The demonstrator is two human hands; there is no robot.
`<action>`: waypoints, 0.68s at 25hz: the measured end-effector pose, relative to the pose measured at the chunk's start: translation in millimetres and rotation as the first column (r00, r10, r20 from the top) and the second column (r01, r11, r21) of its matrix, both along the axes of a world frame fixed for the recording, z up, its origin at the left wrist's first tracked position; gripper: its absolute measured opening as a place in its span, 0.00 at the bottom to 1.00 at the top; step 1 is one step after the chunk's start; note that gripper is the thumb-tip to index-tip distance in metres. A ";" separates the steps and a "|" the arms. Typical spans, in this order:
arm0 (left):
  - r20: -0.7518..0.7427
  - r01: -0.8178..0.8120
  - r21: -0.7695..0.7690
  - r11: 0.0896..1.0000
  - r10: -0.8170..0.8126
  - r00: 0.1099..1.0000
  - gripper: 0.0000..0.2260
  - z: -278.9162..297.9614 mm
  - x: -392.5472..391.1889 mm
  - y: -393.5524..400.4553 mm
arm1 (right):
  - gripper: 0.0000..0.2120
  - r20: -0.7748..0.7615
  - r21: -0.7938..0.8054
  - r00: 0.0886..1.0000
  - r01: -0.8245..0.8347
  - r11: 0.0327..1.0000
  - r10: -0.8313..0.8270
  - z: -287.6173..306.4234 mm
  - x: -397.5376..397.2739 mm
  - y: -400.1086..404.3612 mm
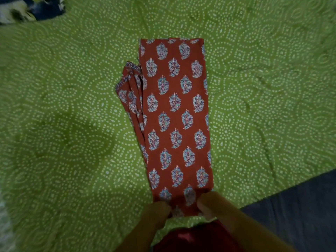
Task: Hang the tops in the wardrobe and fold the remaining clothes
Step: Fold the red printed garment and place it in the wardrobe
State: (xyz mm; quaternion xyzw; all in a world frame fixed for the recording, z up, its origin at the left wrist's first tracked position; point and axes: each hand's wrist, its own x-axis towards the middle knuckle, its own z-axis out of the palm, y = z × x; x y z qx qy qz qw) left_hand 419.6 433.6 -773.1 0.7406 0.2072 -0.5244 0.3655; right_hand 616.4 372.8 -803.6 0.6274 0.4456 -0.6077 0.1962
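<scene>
Your left hand [160, 209] and right hand [207, 204] each pinch the near hem of the red printed trousers [174, 113]; they stretch flat ahead across the green bedspread [72, 124], likely ready to fold over.

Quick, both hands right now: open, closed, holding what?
Left hand: grips the near end of the red printed garment.
Right hand: grips the same end, beside it.

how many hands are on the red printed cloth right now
2. The left hand grips the near end of the red printed cloth at its left corner; the right hand grips the same end at its right corner. Fingertips are tucked under the fabric, hidden.
</scene>
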 end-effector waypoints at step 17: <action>0.608 -0.673 0.729 0.123 0.335 0.720 0.35 -88.6 141.0 421.4 | 0.30 0.474 0.837 0.774 -0.249 0.487 -0.420 -66.6 170.4 415.3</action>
